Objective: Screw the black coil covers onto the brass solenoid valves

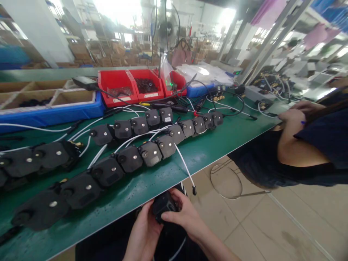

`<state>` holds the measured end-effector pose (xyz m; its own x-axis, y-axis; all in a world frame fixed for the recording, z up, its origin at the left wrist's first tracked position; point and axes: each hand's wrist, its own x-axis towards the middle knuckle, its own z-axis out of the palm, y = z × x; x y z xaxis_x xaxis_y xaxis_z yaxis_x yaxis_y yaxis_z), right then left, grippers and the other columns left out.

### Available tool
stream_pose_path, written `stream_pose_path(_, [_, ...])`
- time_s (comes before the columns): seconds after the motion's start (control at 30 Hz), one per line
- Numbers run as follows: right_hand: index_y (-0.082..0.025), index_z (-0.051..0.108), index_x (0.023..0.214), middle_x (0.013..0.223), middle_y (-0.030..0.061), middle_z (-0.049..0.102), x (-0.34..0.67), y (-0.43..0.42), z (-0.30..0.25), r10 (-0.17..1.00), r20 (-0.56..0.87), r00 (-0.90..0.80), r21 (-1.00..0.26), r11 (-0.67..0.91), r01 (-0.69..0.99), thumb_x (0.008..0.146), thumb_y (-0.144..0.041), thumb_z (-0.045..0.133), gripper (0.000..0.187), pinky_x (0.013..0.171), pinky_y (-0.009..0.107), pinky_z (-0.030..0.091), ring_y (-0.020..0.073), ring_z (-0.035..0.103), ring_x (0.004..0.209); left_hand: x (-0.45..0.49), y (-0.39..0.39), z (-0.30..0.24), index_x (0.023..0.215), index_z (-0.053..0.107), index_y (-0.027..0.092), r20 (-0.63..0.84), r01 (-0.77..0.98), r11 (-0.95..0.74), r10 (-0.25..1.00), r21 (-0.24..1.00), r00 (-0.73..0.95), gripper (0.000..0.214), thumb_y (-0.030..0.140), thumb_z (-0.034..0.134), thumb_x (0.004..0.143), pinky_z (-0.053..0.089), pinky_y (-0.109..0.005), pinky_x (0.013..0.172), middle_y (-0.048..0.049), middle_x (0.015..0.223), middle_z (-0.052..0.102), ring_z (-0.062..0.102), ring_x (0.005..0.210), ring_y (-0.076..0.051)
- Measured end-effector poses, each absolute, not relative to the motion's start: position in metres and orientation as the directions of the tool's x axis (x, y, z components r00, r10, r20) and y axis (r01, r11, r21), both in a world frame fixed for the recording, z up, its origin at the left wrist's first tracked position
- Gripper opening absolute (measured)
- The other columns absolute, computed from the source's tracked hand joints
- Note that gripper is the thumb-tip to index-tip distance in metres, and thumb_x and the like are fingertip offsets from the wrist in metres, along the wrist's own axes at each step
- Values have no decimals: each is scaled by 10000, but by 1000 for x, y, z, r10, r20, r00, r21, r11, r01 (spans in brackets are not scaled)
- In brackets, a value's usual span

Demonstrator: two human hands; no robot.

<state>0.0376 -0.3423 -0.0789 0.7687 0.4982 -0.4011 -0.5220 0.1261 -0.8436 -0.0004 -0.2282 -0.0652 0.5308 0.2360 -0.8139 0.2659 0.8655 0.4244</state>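
Note:
Below the table's front edge, over my lap, my left hand [146, 226] and my right hand [183, 214] are both closed around a black boxy device [164, 206]. My right thumb presses on its near face, while my left fingers wrap its other side, partly hidden. A white cable [178, 249] shows lower in my lap; whether it joins this device I cannot tell. On the green table [217, 139] just beyond, similar black devices [108, 169] stand in rows, each with a knob and a silver round spot. One white cable [185, 165] with a black plug hangs over the edge.
Red bins [119, 103] with small parts and a blue divided tray [54, 114] line the back. Cables [231, 108] and a dark pen-like tool [171, 107] lie before them. To the right a co-worker [312, 145] sits at the table. A fan [165, 29] stands behind.

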Motion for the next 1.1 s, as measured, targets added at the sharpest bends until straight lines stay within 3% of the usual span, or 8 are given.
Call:
stream_pose_path(0.1, [-195,618,1124,1118,70,689,32,-348,-80,547,-347,762,-885,77,-459,522,-392,910,697,978,373,484,264,624,1121,-11,-227,-56,1047,745,159,-784,305,810,276,501,556,219,148,655,848,607,-275,731,-76,954,788,744,883,-222])
stream_pose_path(0.23, [-223,587,1155,1133,49,656,18,-359,-78,627,-254,736,-921,75,-382,471,-317,948,779,914,324,502,230,624,1064,-33,-221,-44,960,780,179,-682,375,647,320,664,657,280,307,798,712,572,-296,858,-79,1044,768,699,1032,-279])
stream_pose_path(0.33, [-235,558,1204,1175,55,636,9,-363,-75,655,-194,730,-934,104,-341,477,-297,962,834,939,312,494,220,616,1093,-48,-217,-40,913,798,217,-527,371,416,370,830,765,293,420,806,701,513,-248,946,-53,1120,732,641,1125,-273])
stream_pose_path(0.43, [-237,536,1227,1220,69,620,5,-363,-70,671,-129,730,-946,137,-293,518,-333,958,831,983,321,482,220,604,1134,-58,-214,-37,897,809,265,-393,323,233,400,917,828,252,464,769,746,481,-218,962,-32,1150,695,610,1138,-254])
stream_pose_path(0.7, [-230,536,1215,1210,71,615,4,-358,-52,712,-30,702,-961,173,-216,555,-436,937,800,1003,328,476,223,607,1129,-75,-209,-23,913,811,296,-254,264,41,442,964,860,253,500,691,824,455,-200,963,-30,1162,671,586,1151,-251])
stream_pose_path(0.93, [-246,514,1257,1224,55,603,-2,-357,-43,748,14,663,-950,217,-226,599,-267,874,751,999,312,469,206,588,1137,-80,-211,-12,903,812,290,-209,234,11,496,972,843,260,507,708,806,473,-216,928,-40,1151,672,591,1122,-254])
stream_pose_path(1.1, [-221,592,1282,1261,65,606,-1,-359,-24,763,-48,645,-939,185,-289,761,-331,695,542,1066,362,418,231,558,1202,-84,-210,-13,858,809,292,-142,225,-86,552,971,822,227,490,744,768,492,-226,898,-39,1107,697,597,1114,-258])
